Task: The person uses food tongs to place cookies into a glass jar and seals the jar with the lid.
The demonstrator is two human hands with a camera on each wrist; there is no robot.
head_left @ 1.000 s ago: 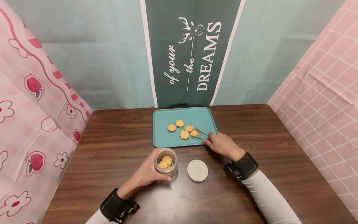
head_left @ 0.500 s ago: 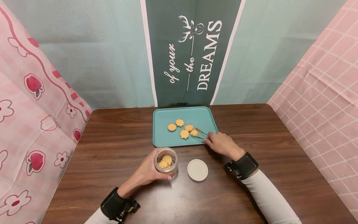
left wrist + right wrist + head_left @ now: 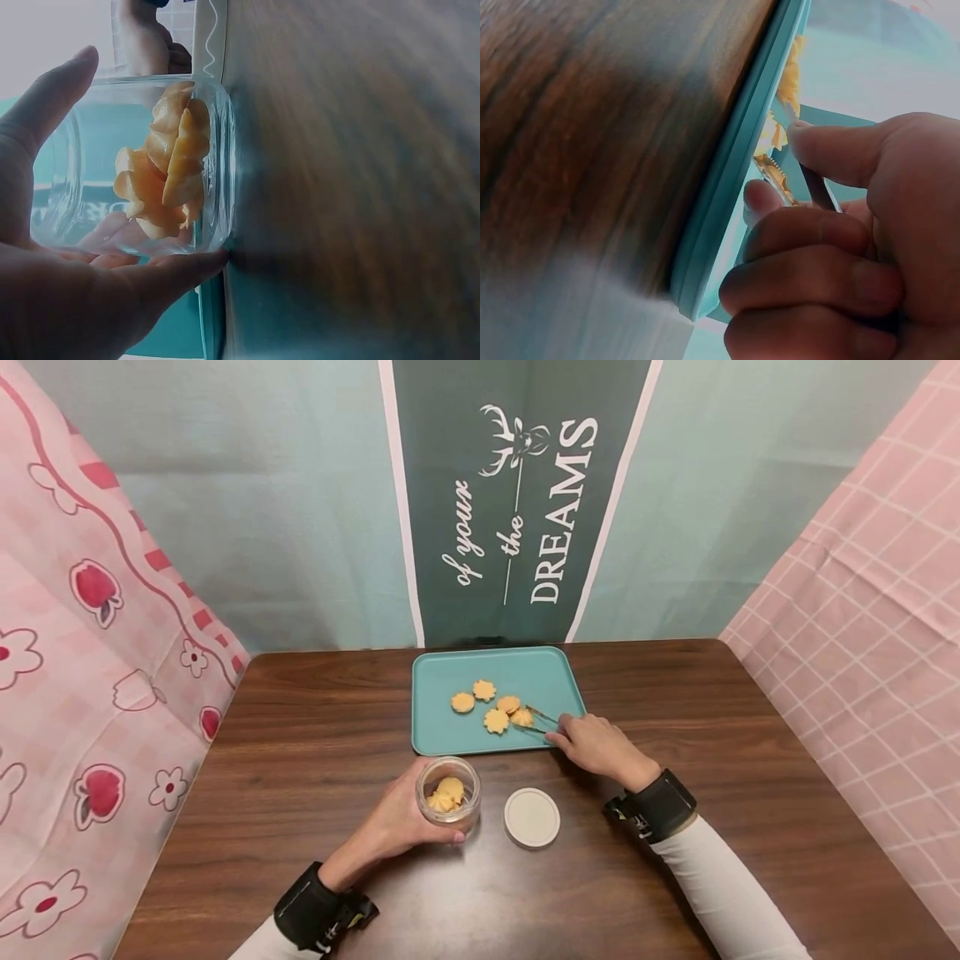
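Cookies sit in two places: five lie loose on the teal tray (image 3: 442, 739) at the far middle of the counter (image 3: 300, 735), and a few more are piled in the glass jar (image 3: 448, 793) standing upright nearer the person, just this side of the tray's front edge. How many are in the jar cannot be counted; the left wrist view shows only an overlapping heap behind the glass.

One jar, one round white lid (image 3: 532, 817), one tray, one pair of small gold tongs (image 3: 538, 720). The lid lies flat on the counter just right of the jar, apart from it, so the jar's mouth is uncovered and faces up.

The left hand (image 3: 397, 822) wraps the jar from the near side, thumb on one wall and fingers curled round the other; this grip looks meant to steady the jar on the counter, which it touches.

The right hand (image 3: 596, 746) rests at the tray's near right corner and pinches the tongs between thumb and forefinger, the other fingers curled under. The tips of the tongs reach left to the cookie (image 3: 521, 718) nearest that hand, on either side of it; whether they already squeeze it cannot be told. The other four cookies lie just left of it, two of them touching or nearly so.
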